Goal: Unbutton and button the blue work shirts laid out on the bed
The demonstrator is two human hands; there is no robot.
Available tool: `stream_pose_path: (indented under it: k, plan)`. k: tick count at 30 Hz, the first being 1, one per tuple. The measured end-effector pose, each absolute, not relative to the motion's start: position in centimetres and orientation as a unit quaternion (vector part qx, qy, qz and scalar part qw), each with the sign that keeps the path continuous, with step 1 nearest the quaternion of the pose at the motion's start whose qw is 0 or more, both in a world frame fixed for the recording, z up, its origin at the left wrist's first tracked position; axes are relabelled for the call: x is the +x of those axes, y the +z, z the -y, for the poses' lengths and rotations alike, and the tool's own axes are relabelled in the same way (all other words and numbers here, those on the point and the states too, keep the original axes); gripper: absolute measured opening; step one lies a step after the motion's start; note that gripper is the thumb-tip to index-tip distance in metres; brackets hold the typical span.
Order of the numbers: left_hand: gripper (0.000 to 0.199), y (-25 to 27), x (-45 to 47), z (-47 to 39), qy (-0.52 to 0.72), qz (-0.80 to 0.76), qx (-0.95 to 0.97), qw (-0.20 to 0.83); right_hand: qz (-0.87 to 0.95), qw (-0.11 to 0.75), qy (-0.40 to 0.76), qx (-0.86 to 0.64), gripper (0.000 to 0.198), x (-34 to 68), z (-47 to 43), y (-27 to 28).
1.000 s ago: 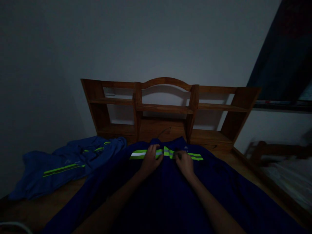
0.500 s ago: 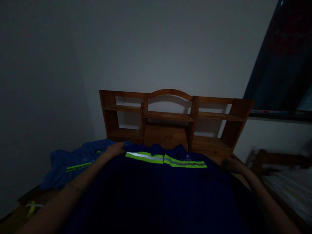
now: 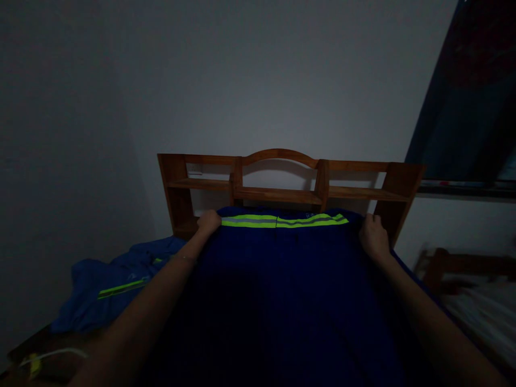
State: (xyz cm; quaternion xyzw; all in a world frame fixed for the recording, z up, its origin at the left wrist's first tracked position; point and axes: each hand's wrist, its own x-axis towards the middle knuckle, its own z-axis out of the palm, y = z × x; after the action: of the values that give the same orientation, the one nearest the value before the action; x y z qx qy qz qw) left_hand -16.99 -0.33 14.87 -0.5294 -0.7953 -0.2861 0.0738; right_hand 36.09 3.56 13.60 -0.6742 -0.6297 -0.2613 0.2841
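Note:
A dark blue work jacket (image 3: 282, 279) with a yellow-green and silver reflective band across its chest spreads out in front of me. My left hand (image 3: 209, 221) is closed on its upper left edge, just beside the end of the band. At the upper right edge, my right hand (image 3: 374, 235) is closed on the cloth too. Between the two hands the top edge is drawn nearly straight and folds over, hiding most of the collar. The lower part of the jacket is lost in shadow.
Behind the jacket stands a wooden shelf unit (image 3: 278, 194) against the pale wall. A lighter blue garment (image 3: 100, 287) with a reflective strip lies to the left. A white cord (image 3: 60, 352) is at lower left. On the right are a dark curtain (image 3: 467, 107) and pale bedding (image 3: 484, 312).
Both hands have risen with the jacket's upper edge, which now covers more of the shelf unit. The collar has folded back out of sight, and the hands are closer together.

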Motion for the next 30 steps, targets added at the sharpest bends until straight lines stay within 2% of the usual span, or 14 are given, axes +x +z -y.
stream_pose_path:
  k: [4, 7, 10, 12, 15, 17, 21, 25, 30]
  plan:
    - [0.034, 10.7, -15.7, -0.7, -0.270, 0.803, -0.530, 0.040, 0.693, 0.228, -0.179, -0.660, 0.036, 35.7, -4.5, 8.3]
    - [0.057, 7.4, -14.2, 0.6, -0.273, 0.770, -0.574, 0.064, 0.737, 0.161, -0.136, -0.642, 0.042, 36.4, -4.2, 5.2]
    - [0.074, 5.9, -12.6, 2.8, -0.242, 0.762, -0.589, 0.121, 0.725, 0.145, -0.175, -0.650, 0.040, 35.8, -2.2, 5.4]
    - [0.069, 6.0, -10.8, 4.2, -0.224, 0.768, -0.576, 0.169, 0.714, 0.161, -0.209, -0.649, 0.033, 34.0, -0.1, 6.9]
    - [0.044, 6.6, -6.8, 5.5, -0.233, 0.703, -0.642, 0.197, 0.764, 0.196, -0.197, -0.582, 0.029, 29.0, 3.4, 9.2]
    - [0.030, 6.4, -3.8, 5.7, -0.248, 0.644, -0.710, 0.141, 0.807, 0.199, -0.150, -0.535, 0.026, 25.0, 5.3, 9.4]
    - [0.020, 3.0, 0.4, 5.3, -0.306, 0.615, -0.726, -0.021, 0.843, 0.205, -0.043, -0.496, 0.019, 19.1, 7.0, 6.1]
    - [0.019, -0.9, 0.5, 4.8, -0.386, 0.591, -0.703, -0.084, 0.833, 0.252, 0.033, -0.491, 0.021, 18.2, 6.3, 2.0]
    - [0.018, -2.0, 0.2, 4.3, -0.410, 0.541, -0.722, -0.135, 0.845, 0.278, 0.070, -0.452, 0.024, 19.3, 5.3, 0.8]
